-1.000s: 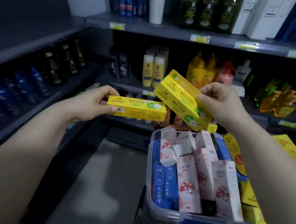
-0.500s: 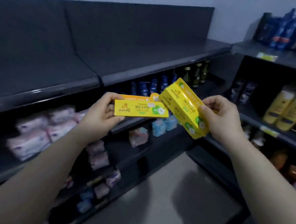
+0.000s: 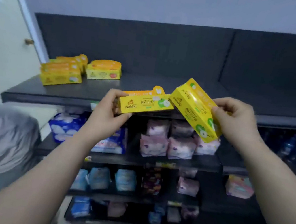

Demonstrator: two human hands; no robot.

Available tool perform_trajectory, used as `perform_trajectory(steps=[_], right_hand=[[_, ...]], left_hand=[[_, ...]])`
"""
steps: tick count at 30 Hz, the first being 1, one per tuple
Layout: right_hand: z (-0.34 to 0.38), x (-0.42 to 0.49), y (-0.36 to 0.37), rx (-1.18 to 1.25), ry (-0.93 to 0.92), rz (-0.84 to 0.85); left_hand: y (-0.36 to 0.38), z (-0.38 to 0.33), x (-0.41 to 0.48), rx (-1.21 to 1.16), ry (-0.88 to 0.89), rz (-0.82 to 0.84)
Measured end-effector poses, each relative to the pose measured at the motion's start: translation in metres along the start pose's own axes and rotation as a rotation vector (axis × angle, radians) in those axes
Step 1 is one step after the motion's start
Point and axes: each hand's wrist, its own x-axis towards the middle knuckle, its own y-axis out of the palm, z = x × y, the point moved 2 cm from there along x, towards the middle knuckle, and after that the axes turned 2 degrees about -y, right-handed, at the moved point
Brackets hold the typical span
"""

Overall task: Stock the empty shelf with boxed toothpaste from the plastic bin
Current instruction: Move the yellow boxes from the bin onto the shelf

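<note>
Turned from bin to shelf (image 3: 138, 83) — left hand (image 3: 108, 111) grips one toothpaste box (image 3: 144, 105), right hand (image 3: 237, 123) a tilted second box (image 3: 195, 107), both at its front edge; stocked boxes (image 3: 62, 74) wait at its left end.

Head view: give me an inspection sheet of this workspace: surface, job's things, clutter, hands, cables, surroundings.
Surface: dark top shelf, partly stocked.
Job's things: yellow boxes stacked at the shelf's left end; level box and tilted box held in front of it; bin not in view.
Clutter: nothing seen.
Hands: left hand grips the level box; right hand grips the tilted box.
Cables: nothing seen.
Surroundings: soft packs on lower shelves; door at left.
</note>
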Motion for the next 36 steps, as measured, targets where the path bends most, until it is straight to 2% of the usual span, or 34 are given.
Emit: perform_trajectory(steps=[10,16,21,24,29,33,36], right_hand=[[0.025,0.11,0.153,0.141,-0.195,0.287],[0.029,0.158,0.225,0.174,-0.275,0.401],[0.041,0.171,0.281,0.163,-0.311,0.49],[0.051,0.174,0.305,0.131,-0.319,0.529],[0.074,0.176,0.341,0.072,-0.301,0.583],[0.095,0.175,0.37,0.008,-0.314,0.636],[0.11,0.17,0.398,-0.005,-0.321,0.688]], left_hand=[[-0.111,0.067,0.035,0.08,-0.151,-0.418],[-0.153,0.106,0.063,0.215,-0.236,-0.543],[-0.183,0.133,0.077,0.306,-0.242,-0.496],[-0.207,0.148,0.087,0.488,-0.233,-0.464],[-0.245,0.176,0.106,0.446,-0.276,-0.264],[-0.269,0.196,0.124,0.719,-0.243,-0.25],[-0.279,0.208,0.133,0.791,-0.261,-0.267]])
